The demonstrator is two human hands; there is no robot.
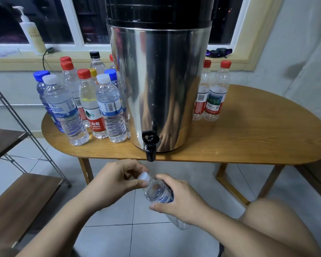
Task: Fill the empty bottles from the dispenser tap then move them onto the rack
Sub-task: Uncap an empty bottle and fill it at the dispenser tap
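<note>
Table (pixel 248 127) with filled bottles (pixel 109 108) beside dispenser (pixel 159 80)

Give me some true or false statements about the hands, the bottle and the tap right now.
1. The right hand grips the bottle by its body. True.
2. The left hand is on the tap. False: it pinches the bottle's white cap, below the tap.
3. The held bottle stands on the table. False: both hands hold it in the air, lower than the table's edge.
4. Two red-capped bottles stand on the table to the right of the dispenser. True.
</note>
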